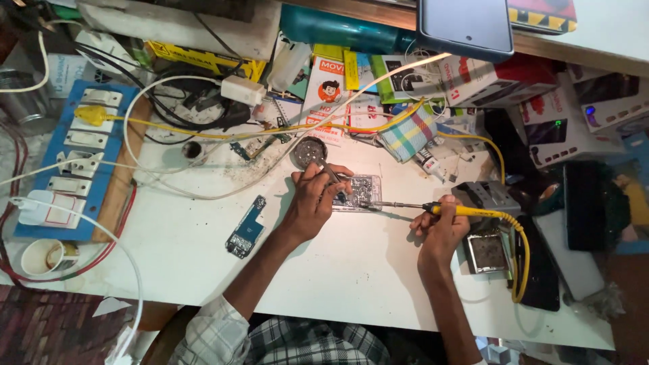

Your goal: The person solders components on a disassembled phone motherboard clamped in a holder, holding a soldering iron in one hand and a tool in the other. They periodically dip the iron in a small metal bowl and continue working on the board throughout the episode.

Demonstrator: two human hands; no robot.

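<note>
White table (351, 270) bears our opened phone (357, 192) at its middle, our left hand (312, 203) clamping tweezers (332, 176) to steady a part while our right hand (439, 226) grips a yellow soldering iron (433, 209), tip touching it.

Colourful boxes (500, 78) behind white desk (351, 270)

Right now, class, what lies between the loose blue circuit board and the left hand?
In the head view, only bare white table separates the blue circuit board from the left hand.
</note>
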